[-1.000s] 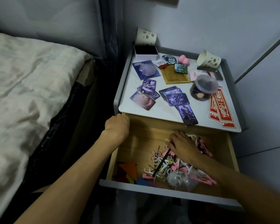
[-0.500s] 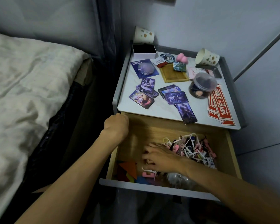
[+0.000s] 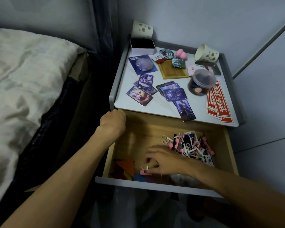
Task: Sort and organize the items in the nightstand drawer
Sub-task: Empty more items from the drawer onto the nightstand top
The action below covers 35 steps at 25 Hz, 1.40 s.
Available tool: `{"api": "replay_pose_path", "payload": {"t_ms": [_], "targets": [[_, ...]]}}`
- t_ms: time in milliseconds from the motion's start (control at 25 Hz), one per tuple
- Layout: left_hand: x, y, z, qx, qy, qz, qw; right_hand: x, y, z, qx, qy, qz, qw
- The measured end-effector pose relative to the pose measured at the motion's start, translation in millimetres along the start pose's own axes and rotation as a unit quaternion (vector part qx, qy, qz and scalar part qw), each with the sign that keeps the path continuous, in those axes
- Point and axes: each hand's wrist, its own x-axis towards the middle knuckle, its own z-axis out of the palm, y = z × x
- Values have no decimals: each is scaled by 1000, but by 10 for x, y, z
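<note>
Gripping drawer (image 3: 138, 182), left hand (image 3: 113, 123); right hand (image 3: 166, 162) over pink piece (image 3: 144, 172) (grasp unclear); two cups (image 3: 142, 29) (image 3: 206, 54).

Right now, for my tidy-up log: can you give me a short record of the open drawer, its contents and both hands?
drawer: pulled open, wooden inside
left hand: grips the drawer's left wall at the back corner
right hand: inside the drawer near the front, fingers curled over pink pieces; grip unclear
pile of clips: back right of the drawer
coloured flat shapes: front left corner
nightstand top: picture cards, lidded jar
</note>
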Motion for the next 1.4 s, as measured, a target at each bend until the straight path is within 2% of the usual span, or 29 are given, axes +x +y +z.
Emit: {"api": "replay_pose_path", "payload": {"t_ms": [160,360,520,600,720,880,920,1000,1080,1280,1400], "targets": [[-9,-1,-4,4,1,1,1000,184,-222,108,23,-54,-42,997],[6,-14,-38,0,-12,9,1000,97,-29,50,40,-48,-9,998],[-3,-42,-51,-14,-28,6,999,22,73,7,55,-75,16,996],[-10,-82,-153,-59,-41,-5,997,16,94,-136,101,-30,49,993],[-47,-223,-377,-213,-34,-32,976,4,74,-573,166,117,87,975],[-117,-321,-609,-318,67,0,946,-148,68,-1173,204,211,91,951],[-127,-296,-663,-390,79,7,918,-173,100,-1286,211,236,100,943],[-133,-218,-794,-576,73,3,814,-173,190,-1492,217,294,123,923],[-135,-156,-922,-690,63,-14,720,-118,278,-1664,213,325,147,909],[-26,-128,-1125,-837,38,-57,543,298,494,-2044,172,319,208,908],[142,-96,-1151,-871,40,-84,483,601,587,-2139,150,305,219,915]]}}
